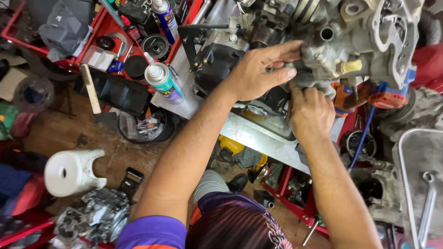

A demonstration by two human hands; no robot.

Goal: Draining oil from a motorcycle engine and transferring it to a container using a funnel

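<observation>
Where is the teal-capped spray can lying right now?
In the head view, the teal-capped spray can lies tilted on the left end of the metal bench, left of the left hand on the engine.

We see a teal spray can (163, 82) lying tilted at the edge of the grey surface (258, 136), with a blue spray can (166, 18) standing in the red tray (106, 27) behind it. A wooden-handled brush (90, 87) lies nearby. On the floor stand a white plastic stool (71, 171) and a grey engine part (94, 216). A wrench (428, 203) rests in the metal tray (406, 152) at right.
</observation>
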